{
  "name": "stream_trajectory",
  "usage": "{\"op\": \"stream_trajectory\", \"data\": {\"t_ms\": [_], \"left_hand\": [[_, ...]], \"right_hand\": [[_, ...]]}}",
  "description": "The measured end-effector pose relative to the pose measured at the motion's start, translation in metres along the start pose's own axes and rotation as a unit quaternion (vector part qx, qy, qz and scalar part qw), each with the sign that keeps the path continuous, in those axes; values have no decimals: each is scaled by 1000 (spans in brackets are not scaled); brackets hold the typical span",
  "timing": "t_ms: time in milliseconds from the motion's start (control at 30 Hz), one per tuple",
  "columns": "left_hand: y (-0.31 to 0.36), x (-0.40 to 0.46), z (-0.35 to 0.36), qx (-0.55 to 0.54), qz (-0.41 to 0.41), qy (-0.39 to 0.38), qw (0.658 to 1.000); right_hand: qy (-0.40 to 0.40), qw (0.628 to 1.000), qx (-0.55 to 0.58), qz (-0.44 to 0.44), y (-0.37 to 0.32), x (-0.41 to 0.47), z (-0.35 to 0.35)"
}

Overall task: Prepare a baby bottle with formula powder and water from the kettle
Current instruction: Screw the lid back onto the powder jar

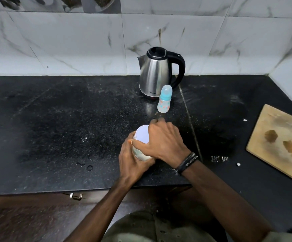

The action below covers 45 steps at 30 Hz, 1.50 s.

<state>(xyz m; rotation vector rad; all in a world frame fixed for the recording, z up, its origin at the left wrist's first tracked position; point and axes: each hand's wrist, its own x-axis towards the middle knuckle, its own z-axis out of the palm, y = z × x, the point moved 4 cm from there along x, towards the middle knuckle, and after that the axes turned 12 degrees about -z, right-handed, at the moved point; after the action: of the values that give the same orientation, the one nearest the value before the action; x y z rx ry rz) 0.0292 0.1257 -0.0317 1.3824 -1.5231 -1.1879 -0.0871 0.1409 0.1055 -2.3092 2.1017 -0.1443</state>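
Olive-green clothing (152, 227) fills the bottom edge, with two bare forearms reaching forward from it over a black speckled desk (58, 123). Both hands close on a small white tub (141, 135) standing at the desk's near edge: the left hand (133, 159) wraps its side from below and left, fingers curled tight around the body, while the right hand (164, 140) lies over the top and right side, clamped on the lid region, fingers spread across it. Only part of the tub's pale lid shows between the two hands; whether that lid is seated or loosened cannot be told. Dark cord bracelets (187, 162) circle the right wrist.

Beyond the hands, a little to their right, a baby bottle (164, 99) stands upright with its clear cap on, blue collar beneath it, and small printed figures on its translucent body. Just behind the bottle, touching or nearly so, a steel kettle (156, 74) with black lid and black handle sits close to the tiled marble-look wall (82, 42), spout turned left and handle right.

Well to the right of the hands a wooden board (279, 142) lies flat, two brown stains on its surface. White crumbs and faint smears dot the desk around it. Below the left forearm, a metal latch (76, 196) shows on the dark cabinet front
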Motion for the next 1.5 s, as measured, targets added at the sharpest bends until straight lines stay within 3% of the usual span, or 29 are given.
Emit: {"op": "stream_trajectory", "data": {"t_ms": [133,233,500,700,833,967,1100,1267,1400,1500], "left_hand": [[8,11,-13,-33,-12,-67,997],[15,15,-18,-11,-1,-105,994],[13,13,-14,-7,23,-31,999],[26,11,-3,37,42,61,997],[24,20,-1,21,0,34,999],[24,24,-3,28,26,39,999],[21,28,-1,28,20,44,998],[17,31,8,20,1,31,999],[18,30,10,13,-10,49,999],[15,37,7,29,6,62,998]], "right_hand": [[-60,987,7,-150,9,4,-1],[-56,982,18,-179,17,6,-1],[-18,996,51,-73,14,9,8],[82,993,47,71,12,11,4],[34,998,-20,39,2,11,-3],[12,1000,-22,-15,8,10,-16],[-93,993,13,-78,12,15,-17],[33,996,-63,-46,9,20,-18],[75,995,-58,14,15,19,-13],[66,997,-44,-3,19,22,-6]]}}
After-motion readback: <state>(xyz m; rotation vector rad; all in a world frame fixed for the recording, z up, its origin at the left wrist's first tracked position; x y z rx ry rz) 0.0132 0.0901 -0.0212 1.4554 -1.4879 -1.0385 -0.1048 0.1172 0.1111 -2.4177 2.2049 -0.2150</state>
